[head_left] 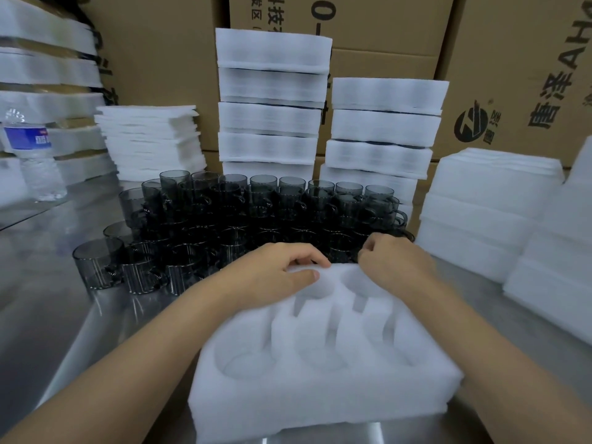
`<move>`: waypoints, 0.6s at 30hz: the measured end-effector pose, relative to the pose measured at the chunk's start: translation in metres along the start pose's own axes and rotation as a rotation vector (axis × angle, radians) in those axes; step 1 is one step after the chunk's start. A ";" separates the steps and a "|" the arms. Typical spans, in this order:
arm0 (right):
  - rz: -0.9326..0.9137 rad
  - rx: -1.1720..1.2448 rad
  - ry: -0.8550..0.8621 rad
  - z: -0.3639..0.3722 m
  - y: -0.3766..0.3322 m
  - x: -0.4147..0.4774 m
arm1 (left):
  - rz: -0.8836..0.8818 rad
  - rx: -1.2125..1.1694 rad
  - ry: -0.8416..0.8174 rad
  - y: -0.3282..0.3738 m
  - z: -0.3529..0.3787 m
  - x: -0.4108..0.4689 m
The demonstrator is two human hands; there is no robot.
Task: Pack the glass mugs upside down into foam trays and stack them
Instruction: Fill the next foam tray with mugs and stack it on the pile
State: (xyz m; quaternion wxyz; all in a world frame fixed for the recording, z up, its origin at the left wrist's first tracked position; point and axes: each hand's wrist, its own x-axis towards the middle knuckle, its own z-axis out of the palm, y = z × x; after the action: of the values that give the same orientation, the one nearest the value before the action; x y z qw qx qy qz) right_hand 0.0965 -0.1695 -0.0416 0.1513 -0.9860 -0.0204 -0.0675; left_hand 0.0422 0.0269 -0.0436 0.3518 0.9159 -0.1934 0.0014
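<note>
A white foam tray (pixel 320 392) with several round, empty cup wells lies on the steel table right in front of me. My left hand (pixel 272 274) grips the tray's far edge, thumb on top and fingers curled over the rim. My right hand (pixel 394 261) holds the far right edge with fingers curled. Behind the tray stands a dense group of smoky grey glass mugs (pixel 243 216), several stacked two high, mostly upside down.
Two stacks of packed foam trays (pixel 269 120) (pixel 384 129) rise behind the mugs against cardboard boxes (pixel 519 75). Flat foam sheets (pixel 150 139) sit back left, more foam trays (pixel 487 206) at right. A water bottle (pixel 35 155) stands far left.
</note>
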 end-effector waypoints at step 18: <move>-0.167 0.084 -0.068 0.007 0.002 0.010 | -0.006 0.050 0.000 -0.003 0.001 0.000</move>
State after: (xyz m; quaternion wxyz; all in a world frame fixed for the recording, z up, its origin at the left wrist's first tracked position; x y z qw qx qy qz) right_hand 0.1070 -0.1686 -0.0476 0.1858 -0.9753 -0.1104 -0.0456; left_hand 0.0431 0.0282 -0.0456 0.3288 0.9250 -0.1904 0.0054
